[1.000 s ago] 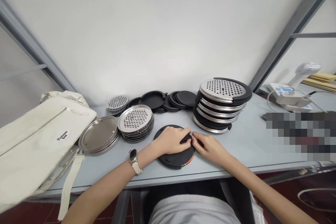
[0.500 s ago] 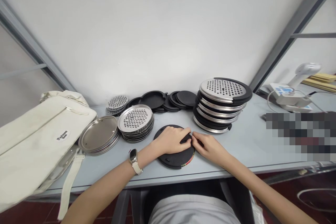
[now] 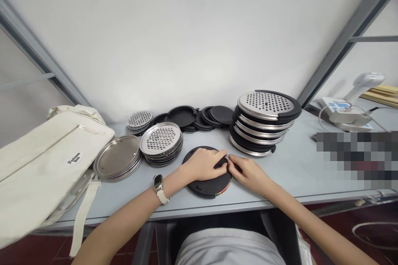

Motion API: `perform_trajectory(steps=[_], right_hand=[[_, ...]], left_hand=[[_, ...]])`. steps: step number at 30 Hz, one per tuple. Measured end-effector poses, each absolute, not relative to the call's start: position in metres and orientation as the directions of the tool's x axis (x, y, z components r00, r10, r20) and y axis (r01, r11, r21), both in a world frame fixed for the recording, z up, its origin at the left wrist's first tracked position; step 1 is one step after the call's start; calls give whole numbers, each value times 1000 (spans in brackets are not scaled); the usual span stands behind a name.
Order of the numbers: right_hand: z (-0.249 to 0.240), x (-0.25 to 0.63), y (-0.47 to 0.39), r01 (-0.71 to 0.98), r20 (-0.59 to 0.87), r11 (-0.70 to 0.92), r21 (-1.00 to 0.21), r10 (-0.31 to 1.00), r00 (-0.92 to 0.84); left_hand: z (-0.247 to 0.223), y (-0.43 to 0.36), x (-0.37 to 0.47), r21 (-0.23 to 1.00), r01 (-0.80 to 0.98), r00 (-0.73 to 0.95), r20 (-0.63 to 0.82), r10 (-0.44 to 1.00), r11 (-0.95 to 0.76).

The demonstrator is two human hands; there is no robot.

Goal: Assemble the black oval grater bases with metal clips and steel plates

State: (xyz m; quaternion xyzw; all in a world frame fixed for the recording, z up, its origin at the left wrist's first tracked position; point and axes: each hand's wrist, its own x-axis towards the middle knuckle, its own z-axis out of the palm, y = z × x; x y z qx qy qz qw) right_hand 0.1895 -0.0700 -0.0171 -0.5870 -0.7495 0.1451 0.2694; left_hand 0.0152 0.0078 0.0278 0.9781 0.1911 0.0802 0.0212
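A round black disc [image 3: 209, 187] lies flat near the table's front edge, with a short red and yellow strip along its lower right rim. Across its upper part rests my left hand [image 3: 205, 165], fingers bent over it and pressing at its right side. My right hand [image 3: 247, 172] pinches a small silvery piece [image 3: 226, 157] at the disc's upper right rim, close against the left fingertips. What lies under my left fingers is mostly hidden.
Metal plates [image 3: 117, 158] and perforated plates [image 3: 161, 138] are stacked on the left, beside a cream bag [image 3: 52, 165]. Black discs [image 3: 182, 116] lie by the wall. A tall stack of grater plates [image 3: 267, 105] stands right; a white handheld device [image 3: 368, 80] is farther right.
The view has shifted very slightly. Both hands keep nearly the same place and grip on the disc.
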Motion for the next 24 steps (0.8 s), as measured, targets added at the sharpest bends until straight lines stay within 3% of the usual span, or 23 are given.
perform_trajectory(steps=[24], right_hand=[[-15, 188, -72, 789, 269, 287, -543, 950, -161]], left_hand=[[27, 7, 15, 91, 371, 911, 156, 381, -924]])
